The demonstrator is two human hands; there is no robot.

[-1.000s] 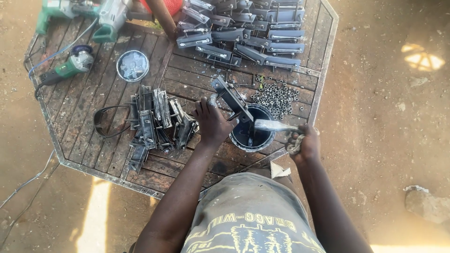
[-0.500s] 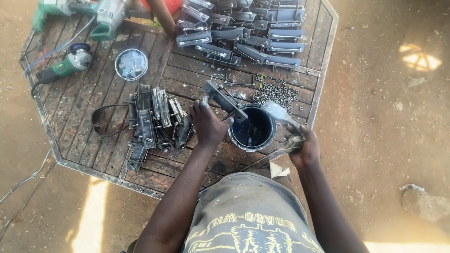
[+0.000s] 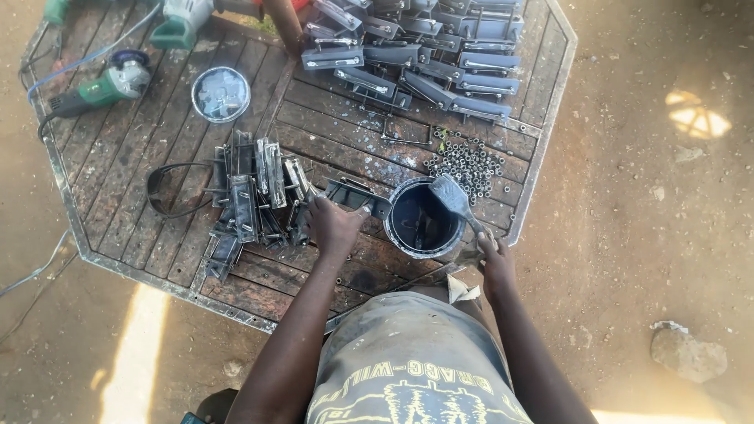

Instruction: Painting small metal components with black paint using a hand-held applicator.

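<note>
Change since a second ago: the left hand (image 3: 334,228) has come down from above the paint tin (image 3: 424,220) to the tabletop, and the metal bracket (image 3: 357,195) it carries has dropped with it. Earlier the bracket was raised and tilted over the tin; it now lies low and nearly flat on the wooden table (image 3: 157,118), just left of the tin's rim. The brush (image 3: 455,200) has also moved: its bristle head now rests across the right side of the tin's rim, not out over the bracket.

Judgement: coating of this piece looks finished or paused, and the piece is being set down near the unpainted pile (image 3: 251,196).

Left hand: fingers curled closed around the near end of the bracket, thumb side hidden. The bracket sticks out up and to the right from the fingers, its far end close to the tin; whether it touches cannot be told.

Right hand (image 3: 495,263): closed around the lower end of the brush handle, at the table edge. The bristles point up-left, well away from the fingers.

Also on the table: painted dark pieces in rows (image 3: 424,63) at the far side, a heap of small nuts (image 3: 467,161) behind the tin, a green grinder (image 3: 102,86) and a small round tin (image 3: 221,94) far left. Another person's forearm (image 3: 283,23) reaches in at the top.
</note>
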